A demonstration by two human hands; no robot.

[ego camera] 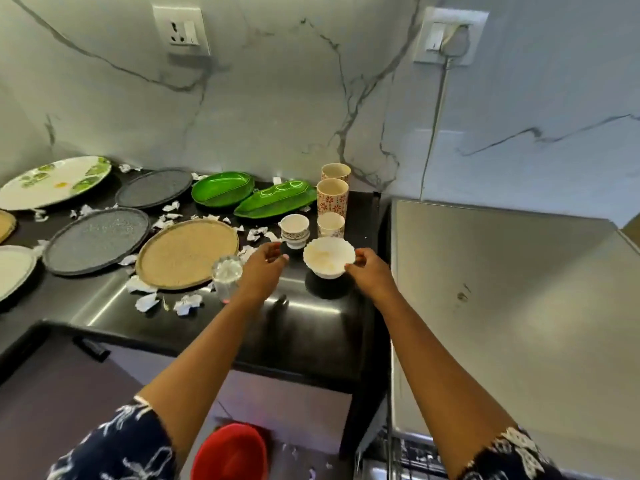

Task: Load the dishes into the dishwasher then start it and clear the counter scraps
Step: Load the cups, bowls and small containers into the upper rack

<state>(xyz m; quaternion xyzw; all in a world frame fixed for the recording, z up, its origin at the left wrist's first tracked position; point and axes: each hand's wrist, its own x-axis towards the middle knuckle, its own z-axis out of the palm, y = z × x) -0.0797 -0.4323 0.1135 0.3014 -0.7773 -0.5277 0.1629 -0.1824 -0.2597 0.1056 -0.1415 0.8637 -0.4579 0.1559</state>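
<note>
in the head view i see my operator's right hand (367, 271) just right of frame centre, fingers and thumb pinching the right rim of a white bowl (329, 258); the bowl sits over the dark surface (311, 323) with a shadow under it, and i cannot tell whether it is touching down or lifted. the left hand (263, 265) is just left of the bowl, apart from it, fingers relaxed and holding nothing. a clear glass (227, 275) stands upright beside the left wrist. behind the bowl are a small patterned cup (294, 230) and a plain cup (331, 225), and behind those two floral tumblers (332, 195), one in front of the other, near the marble wall. left of the tumblers lie two green leaf dishes (223, 190) side by side. toward mid left of the frame a tan round plate (187, 252) lies flat, with two grey plates (97, 240) further left and behind, and a white plate with green leaves (55, 181) at the far left. crumpled paper scraps (187, 303) are scattered among the plates and near the front edge of the surface. a wide steel panel (502, 289) fills the right side, with a wire rack (408, 455) showing at the lower right. a red bin (230, 452) stands on the floor at the bottom centre.
</note>
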